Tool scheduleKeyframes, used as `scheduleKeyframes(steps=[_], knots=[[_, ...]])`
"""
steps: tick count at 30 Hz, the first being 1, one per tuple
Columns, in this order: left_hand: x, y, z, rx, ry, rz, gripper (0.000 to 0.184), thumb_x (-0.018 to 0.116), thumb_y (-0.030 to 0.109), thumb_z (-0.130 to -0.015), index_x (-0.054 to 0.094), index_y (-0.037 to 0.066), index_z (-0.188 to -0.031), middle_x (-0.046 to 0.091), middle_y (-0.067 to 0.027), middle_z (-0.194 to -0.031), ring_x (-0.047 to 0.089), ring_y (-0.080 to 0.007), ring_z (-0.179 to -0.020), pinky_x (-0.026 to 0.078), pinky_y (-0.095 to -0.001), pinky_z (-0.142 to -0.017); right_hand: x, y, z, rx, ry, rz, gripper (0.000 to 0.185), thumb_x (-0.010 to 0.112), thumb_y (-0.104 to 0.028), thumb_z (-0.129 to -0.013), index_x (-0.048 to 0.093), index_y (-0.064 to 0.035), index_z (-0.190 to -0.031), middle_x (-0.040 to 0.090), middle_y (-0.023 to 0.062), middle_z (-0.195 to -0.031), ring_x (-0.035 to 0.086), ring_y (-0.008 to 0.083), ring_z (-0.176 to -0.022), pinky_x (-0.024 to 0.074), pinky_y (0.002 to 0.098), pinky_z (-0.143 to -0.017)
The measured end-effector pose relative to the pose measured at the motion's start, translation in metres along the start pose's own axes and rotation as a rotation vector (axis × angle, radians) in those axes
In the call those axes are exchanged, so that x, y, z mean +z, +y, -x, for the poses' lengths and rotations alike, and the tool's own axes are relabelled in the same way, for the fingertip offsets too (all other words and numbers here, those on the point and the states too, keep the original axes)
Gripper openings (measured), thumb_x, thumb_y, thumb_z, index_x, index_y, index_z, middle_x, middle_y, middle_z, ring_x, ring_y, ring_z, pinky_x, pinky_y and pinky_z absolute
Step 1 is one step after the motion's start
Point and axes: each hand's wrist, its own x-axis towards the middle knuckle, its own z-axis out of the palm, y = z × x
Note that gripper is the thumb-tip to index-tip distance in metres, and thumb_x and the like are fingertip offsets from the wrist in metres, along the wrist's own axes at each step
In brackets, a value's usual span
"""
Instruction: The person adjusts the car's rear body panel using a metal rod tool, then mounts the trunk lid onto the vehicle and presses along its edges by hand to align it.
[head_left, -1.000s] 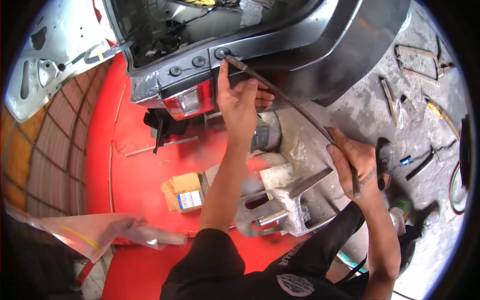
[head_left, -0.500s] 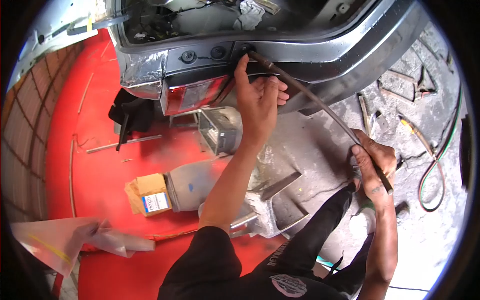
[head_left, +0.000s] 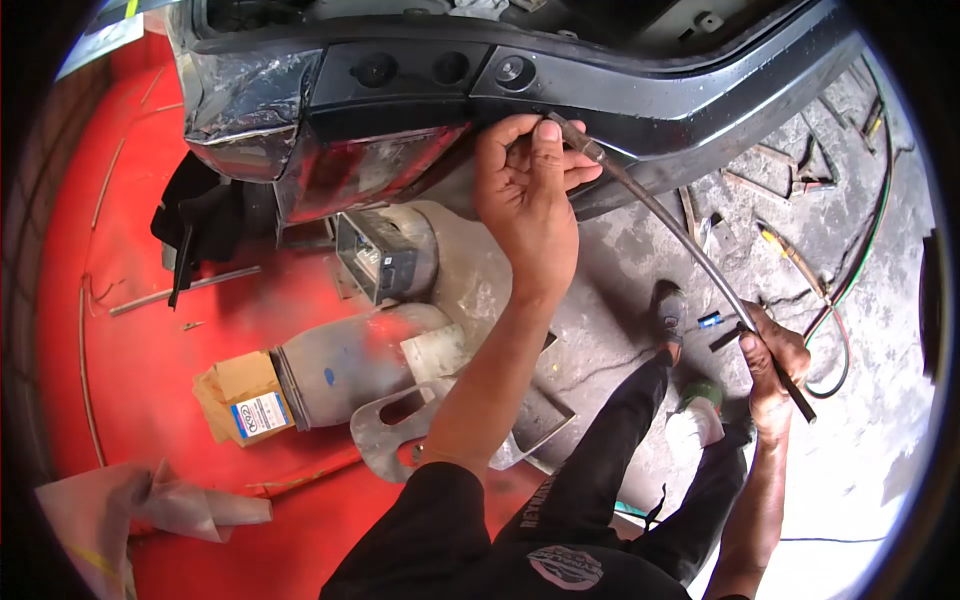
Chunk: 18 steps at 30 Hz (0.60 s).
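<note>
A long, thin metal rod [head_left: 680, 228] with a collar near its upper end slants across in front of the car body. My right hand [head_left: 775, 372] is wrapped round its lower part, and the rod's end sticks out below the fist. At the upper end my left hand [head_left: 535, 190] has its thumb and fingers closed at the rod's tip, just below the car's dark rear panel [head_left: 600, 95]. A round bolt head [head_left: 513, 72] sits in a recess of that panel, above my left fingers and apart from the rod. Two dark round recesses lie left of it.
Below the panel is a red tail light [head_left: 370, 170]. On the red floor sheet [head_left: 110, 330] stand a grey duct-like part [head_left: 385, 250], a grey container [head_left: 340, 370] and a cardboard box [head_left: 245, 400]. Hoses [head_left: 850, 290] and metal pieces [head_left: 780, 180] lie on the concrete at right.
The rod's upper end has come away from the recess, moving down and right, and the bolt head now shows. My left hand has gone from a raised index finger to closed fingers. The view has shifted.
</note>
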Motion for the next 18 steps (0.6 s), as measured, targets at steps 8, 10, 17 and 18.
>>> scheduleKeyframes(steps=[8,10,17,18], knots=[[-0.006,0.006,-0.001,-0.005,-0.096,-0.070,0.038,0.058,0.004,-0.097,0.045,-0.005,-0.131,0.069,-0.0168,-0.092,0.069,-0.0178,-0.072,0.060,-0.0292,-0.066,0.014,-0.027,-0.003,0.140,-0.004,0.013,0.049,0.067,-0.035,-0.092,0.067,0.0070,-0.116,0.054,0.0032,-0.067,0.045,0.0113,-0.062,0.0351,0.0283,-0.058],[-0.007,0.008,-0.001,-0.018,-0.141,-0.111,0.045,0.057,0.004,-0.097,0.039,-0.005,-0.137,0.069,-0.0154,-0.091,0.069,-0.0170,-0.072,0.059,-0.0275,-0.066,0.017,-0.032,-0.009,0.126,0.010,0.009,0.048,0.067,-0.035,-0.094,0.066,0.0068,-0.118,0.048,0.0005,-0.066,0.039,0.0096,-0.060,0.0308,0.0276,-0.056],[-0.011,0.007,-0.004,-0.010,-0.211,-0.223,0.061,0.058,0.006,-0.097,0.025,-0.003,-0.148,0.070,-0.0116,-0.089,0.065,-0.0132,-0.070,0.054,-0.0246,-0.066,0.004,-0.041,-0.027,0.038,-0.026,0.123,0.047,0.067,-0.032,-0.094,0.065,0.0069,-0.120,0.052,0.0017,-0.067,0.041,0.0100,-0.061,0.0321,0.0273,-0.057],[-0.011,0.006,-0.004,-0.003,-0.214,-0.247,0.062,0.058,0.006,-0.097,0.024,-0.003,-0.148,0.070,-0.0114,-0.089,0.065,-0.0126,-0.070,0.054,-0.0244,-0.066,0.004,-0.040,-0.029,0.016,-0.010,0.133,0.046,0.067,-0.032,-0.093,0.066,0.0062,-0.120,0.050,0.0024,-0.065,0.040,0.0106,-0.060,0.0320,0.0279,-0.056]])
